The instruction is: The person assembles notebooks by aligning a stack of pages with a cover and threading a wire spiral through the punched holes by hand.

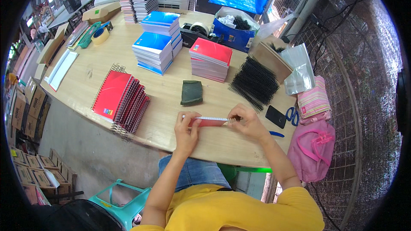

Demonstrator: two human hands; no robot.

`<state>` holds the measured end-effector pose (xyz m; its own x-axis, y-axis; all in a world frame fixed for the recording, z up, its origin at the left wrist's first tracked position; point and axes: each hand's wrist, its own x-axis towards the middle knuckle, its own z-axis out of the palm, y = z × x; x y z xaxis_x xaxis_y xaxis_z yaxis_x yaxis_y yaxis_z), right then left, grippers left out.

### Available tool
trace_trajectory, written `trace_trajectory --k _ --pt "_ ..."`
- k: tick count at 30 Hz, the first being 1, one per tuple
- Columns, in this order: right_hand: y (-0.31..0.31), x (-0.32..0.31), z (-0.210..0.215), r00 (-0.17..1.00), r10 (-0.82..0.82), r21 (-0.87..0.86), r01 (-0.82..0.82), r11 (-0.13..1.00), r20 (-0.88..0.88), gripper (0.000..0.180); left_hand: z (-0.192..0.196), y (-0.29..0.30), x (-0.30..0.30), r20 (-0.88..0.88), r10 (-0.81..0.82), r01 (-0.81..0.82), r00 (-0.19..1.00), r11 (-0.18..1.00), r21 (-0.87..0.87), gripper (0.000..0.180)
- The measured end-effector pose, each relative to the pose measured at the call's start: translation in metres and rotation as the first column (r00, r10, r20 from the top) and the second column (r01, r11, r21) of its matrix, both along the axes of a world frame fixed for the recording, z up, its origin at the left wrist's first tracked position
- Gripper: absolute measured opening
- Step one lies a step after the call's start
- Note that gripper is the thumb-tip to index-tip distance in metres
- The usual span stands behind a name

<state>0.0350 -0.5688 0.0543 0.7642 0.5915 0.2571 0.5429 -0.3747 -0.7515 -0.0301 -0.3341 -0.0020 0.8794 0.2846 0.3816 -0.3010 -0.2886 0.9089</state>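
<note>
Near the table's front edge, my left hand [186, 133] grips a red-covered notebook [212, 123], its punched page edge turned up. My right hand [248, 123] pinches a spiral binding coil [233, 119] at the notebook's right end; how far the coil is threaded is too small to tell. Beyond my hands lies a dark green pad [191, 93]. A pile of black binding coils [255, 82] sits to its right. On the left, a stack of red spiral-bound notebooks [113, 96] has coils along its sides. Farther back stands a stack of red-covered books [210, 56] with no coils visible.
Blue-covered book stacks [152, 48] stand at the back, near a tape dispenser [199, 29] and a blue box [231, 34]. Along the right edge are a black phone [275, 116], scissors [292, 116], a blue pen-like tool [276, 134] and a pink bag [311, 152]. A turquoise stool [124, 205] stands below left.
</note>
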Motion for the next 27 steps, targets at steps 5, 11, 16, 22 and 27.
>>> trace_trajectory --k 5,11,16,22,27 --pt "0.01 -0.004 0.013 0.984 0.02 -0.062 -0.009 0.998 0.178 0.019 -0.005 0.002 0.002 0.049 0.025 -0.028 0.998 0.998 0.061 0.009" --pt "0.017 -0.005 0.017 0.985 -0.033 -0.135 0.056 0.989 0.167 0.019 -0.01 0.001 0.003 0.027 0.01 -0.011 1.0 0.999 0.034 0.011" --pt "0.017 -0.004 0.019 0.999 -0.013 -0.263 0.026 0.964 0.053 0.018 -0.008 0.0 0.002 0.007 0.008 -0.007 1.0 1.0 -0.023 0.012" --pt "0.03 0.023 0.017 0.955 0.179 -0.413 -0.067 0.908 0.238 0.039 -0.01 0.011 0.0 0.08 0.004 -0.014 0.997 0.993 0.117 0.014" --pt "0.106 0.085 -0.011 0.862 0.299 -0.515 -0.052 0.855 0.409 0.05 -0.009 0.014 -0.003 0.108 0.023 -0.042 0.994 0.984 0.175 0.037"
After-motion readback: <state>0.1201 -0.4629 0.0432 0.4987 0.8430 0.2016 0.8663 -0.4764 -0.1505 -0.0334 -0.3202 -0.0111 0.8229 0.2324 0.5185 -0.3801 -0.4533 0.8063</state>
